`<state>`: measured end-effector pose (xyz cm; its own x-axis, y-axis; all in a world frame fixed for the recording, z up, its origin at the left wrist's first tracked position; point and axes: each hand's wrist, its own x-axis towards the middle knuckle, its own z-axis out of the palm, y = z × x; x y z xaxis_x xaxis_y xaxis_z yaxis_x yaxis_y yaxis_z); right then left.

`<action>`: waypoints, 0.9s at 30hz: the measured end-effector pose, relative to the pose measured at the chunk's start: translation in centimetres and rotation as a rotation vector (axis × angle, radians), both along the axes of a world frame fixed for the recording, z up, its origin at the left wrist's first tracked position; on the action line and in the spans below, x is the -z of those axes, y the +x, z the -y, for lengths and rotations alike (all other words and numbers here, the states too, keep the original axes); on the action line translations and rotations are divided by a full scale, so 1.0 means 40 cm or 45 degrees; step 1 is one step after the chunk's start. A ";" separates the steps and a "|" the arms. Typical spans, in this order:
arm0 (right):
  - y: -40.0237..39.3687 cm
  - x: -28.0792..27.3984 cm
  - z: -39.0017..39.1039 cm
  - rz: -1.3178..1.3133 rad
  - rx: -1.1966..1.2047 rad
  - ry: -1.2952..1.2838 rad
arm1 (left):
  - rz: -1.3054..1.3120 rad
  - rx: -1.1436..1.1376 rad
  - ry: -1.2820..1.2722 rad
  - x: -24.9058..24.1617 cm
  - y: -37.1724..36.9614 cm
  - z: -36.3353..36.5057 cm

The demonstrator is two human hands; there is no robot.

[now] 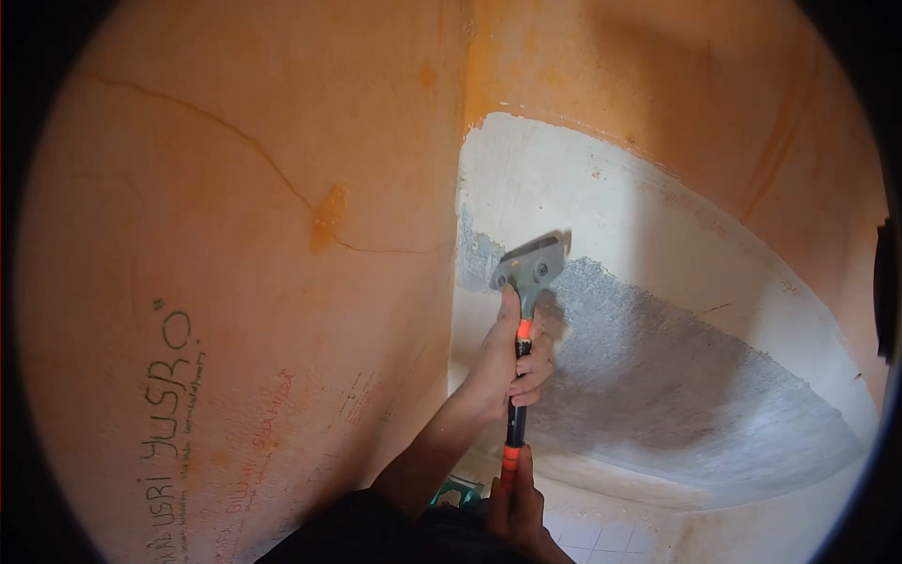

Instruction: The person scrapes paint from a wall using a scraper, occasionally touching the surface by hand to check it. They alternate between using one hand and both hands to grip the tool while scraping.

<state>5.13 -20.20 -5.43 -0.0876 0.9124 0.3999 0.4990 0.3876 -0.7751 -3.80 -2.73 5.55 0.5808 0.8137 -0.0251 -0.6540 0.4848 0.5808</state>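
A long-handled scraper with a grey bolted head and a black and orange handle points up toward the wall. Its blade end lies against or just in front of the right-hand wall, by the border between a white patch and a rough grey patch; actual contact I cannot make out. My left hand wraps the shaft just below the head, thumb stretched up along the neck. Lower down, my right hand grips the orange end of the handle.
To the left stands an orange wall with a long crack and handwriting. The two walls meet at a corner beside the scraper head. Below are a green object, partly hidden, and pale tiles. A dark object juts in at the right edge.
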 end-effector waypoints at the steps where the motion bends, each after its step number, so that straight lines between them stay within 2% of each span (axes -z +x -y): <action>1: 0.006 0.000 0.001 -0.021 -0.011 -0.038 | -0.029 -0.037 0.020 0.000 0.006 0.004; 5: 0.001 -0.013 -0.004 0.005 -0.003 -0.010 | 0.009 -0.007 -0.013 -0.018 -0.004 -0.002; 8: 0.015 -0.004 -0.013 -0.004 -0.001 -0.103 | -0.045 -0.064 0.048 -0.012 -0.006 -0.004; 10: 0.020 -0.018 -0.024 -0.034 -0.029 -0.094 | -0.053 -0.120 -0.039 -0.035 -0.004 -0.005; 13: 0.002 -0.022 -0.024 -0.026 -0.017 -0.015 | 0.058 -0.048 -0.011 -0.017 -0.017 -0.019; 16: 0.018 -0.023 -0.012 -0.015 -0.025 -0.095 | 0.034 -0.062 0.003 -0.005 -0.005 -0.006; 20: 0.002 -0.020 -0.034 -0.095 0.009 0.018 | 0.072 -0.074 0.038 -0.034 -0.015 -0.016; 23: 0.009 -0.010 -0.029 -0.107 0.006 -0.148 | 0.014 -0.084 -0.018 -0.014 -0.022 -0.015; 26: -0.001 -0.042 -0.049 -0.108 -0.019 -0.097 | -0.016 -0.099 0.015 -0.010 -0.025 -0.025; 27: -0.005 -0.040 -0.049 -0.106 -0.016 -0.096 | 0.086 -0.034 0.040 -0.009 -0.037 -0.035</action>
<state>4.94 -18.22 -3.81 -0.0684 0.9391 0.3366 0.4268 0.3325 -0.8410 -5.26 -1.33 5.91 0.5585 0.8286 0.0387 -0.7044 0.4491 0.5496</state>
